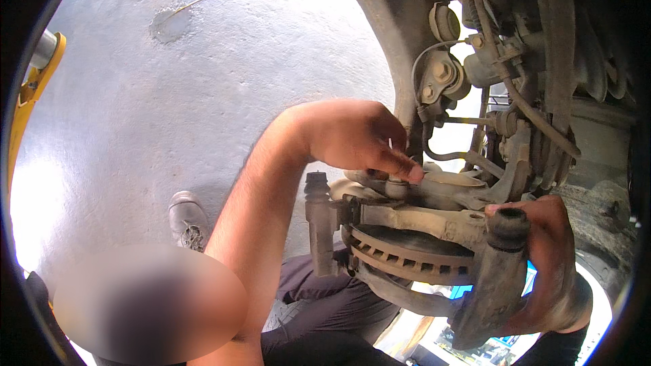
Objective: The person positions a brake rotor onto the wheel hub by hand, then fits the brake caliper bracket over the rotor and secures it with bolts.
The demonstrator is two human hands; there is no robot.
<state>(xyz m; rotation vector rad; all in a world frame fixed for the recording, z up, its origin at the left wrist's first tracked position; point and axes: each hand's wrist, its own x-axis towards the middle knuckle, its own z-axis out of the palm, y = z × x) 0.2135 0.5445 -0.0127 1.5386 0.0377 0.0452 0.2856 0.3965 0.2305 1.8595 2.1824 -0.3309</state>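
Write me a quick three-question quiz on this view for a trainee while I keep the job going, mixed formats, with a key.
1. Multiple choice: what runs along the edge of the brake disc?
A) A coiled chain
B) A row of slots
C) A yellow strap

2. True or false: the left hand is bare.

3. Short answer: which of the hands is closer to the dark rubber-looking cap at the right end of the brake assembly?

Key:
1. B; the openings are spaced along the disc's edge.
2. True; skin shows on the hand and the forearm.
3. The right hand; it is right beside the cap, partly hidden by the metal parts.
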